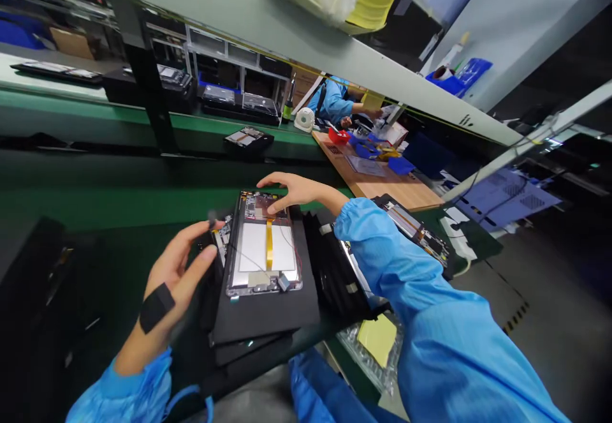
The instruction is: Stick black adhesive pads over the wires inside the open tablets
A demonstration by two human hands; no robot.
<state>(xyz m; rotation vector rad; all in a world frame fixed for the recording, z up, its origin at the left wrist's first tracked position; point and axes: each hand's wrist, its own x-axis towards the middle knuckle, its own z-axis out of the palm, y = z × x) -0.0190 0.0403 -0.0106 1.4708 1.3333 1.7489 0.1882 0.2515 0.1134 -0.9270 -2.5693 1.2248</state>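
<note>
An opened tablet (262,244), back cover off, lies on a black foam tray (268,311) in front of me; its white battery, orange flex strip and circuit board show. My right hand (291,190) reaches over the tablet's far end with fingers spread, fingertips touching its top edge. My left hand (179,267) hovers at the tablet's left edge, fingers apart, thumb and forefinger near a small dark part I cannot make out. A black strap crosses the left hand's back. Both arms wear blue sleeves.
More black trays (335,270) are stacked to the right, with another opened device (418,231) beyond. A green conveyor belt (95,200) carries a tray with a device (246,137). A co-worker in blue (335,99) sits at a wooden table (382,184). A grey shelf (268,21) hangs overhead.
</note>
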